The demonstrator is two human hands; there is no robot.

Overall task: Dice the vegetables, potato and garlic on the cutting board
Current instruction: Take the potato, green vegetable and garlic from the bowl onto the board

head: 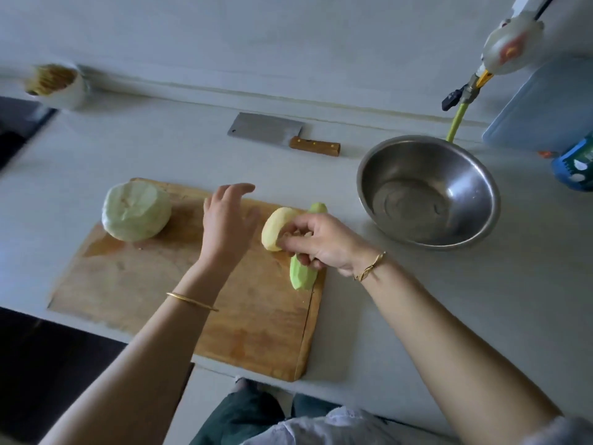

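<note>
Your right hand (pixel 321 242) curls round the peeled yellow potato (pixel 274 229) at the wooden cutting board's (pixel 144 300) three o'clock edge, probably positioning it for dicing; your left hand (pixel 227 226) hovers with fingers spread, free for the steel cleaver (pixel 266 128) at twelve o'clock

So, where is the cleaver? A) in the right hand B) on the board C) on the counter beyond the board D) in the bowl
C: the cleaver lies on the counter past the board, untouched; the right hand grips the potato.
</note>
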